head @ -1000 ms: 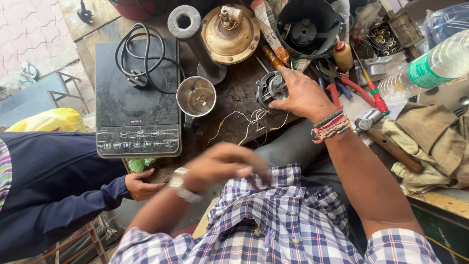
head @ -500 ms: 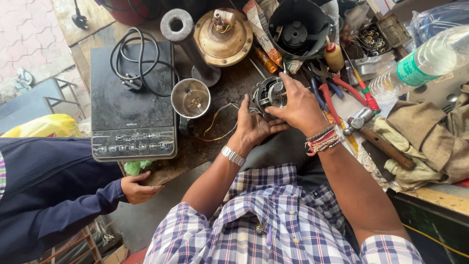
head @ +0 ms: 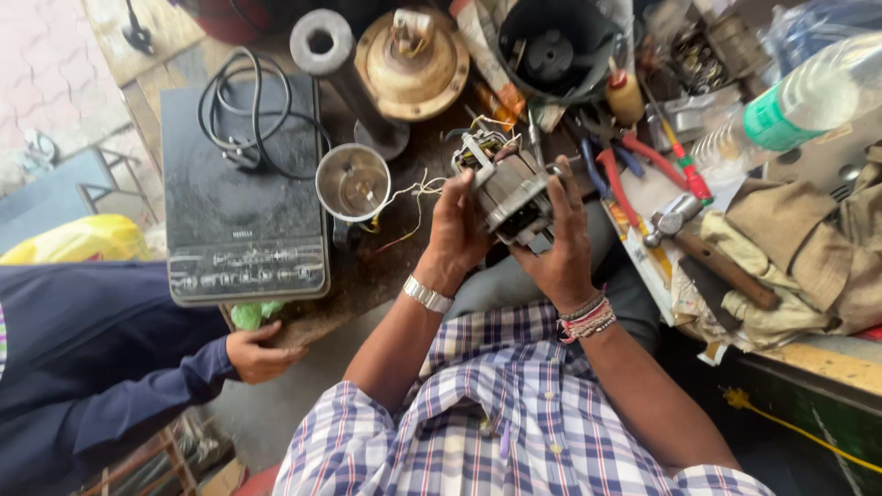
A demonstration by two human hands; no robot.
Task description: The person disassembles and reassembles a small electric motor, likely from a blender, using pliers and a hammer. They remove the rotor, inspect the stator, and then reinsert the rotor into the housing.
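Observation:
Both of my hands hold a small electric motor (head: 507,188) with copper windings and loose wires, lifted a little above the dark workbench (head: 367,276). My left hand (head: 457,230) grips its left side, and a metal watch sits on that wrist. On the motor's right side and underside rests my right hand (head: 560,248), with its fingers curled over the metal frame; coloured threads and bands circle that wrist. Thin yellow and white wires (head: 409,197) trail from the motor toward a small steel cup (head: 353,181).
A black induction cooktop (head: 241,197) with a coiled cord lies at left. A brass motor housing (head: 412,64), a black jar base (head: 551,46), red pliers (head: 614,179), a hammer (head: 707,253), rags and a plastic bottle (head: 808,92) crowd the bench. Another person's hand (head: 262,354) grips the bench edge.
My left hand came up from my lap to the motor. Both hands then lifted the motor off the bench and turned it toward me.

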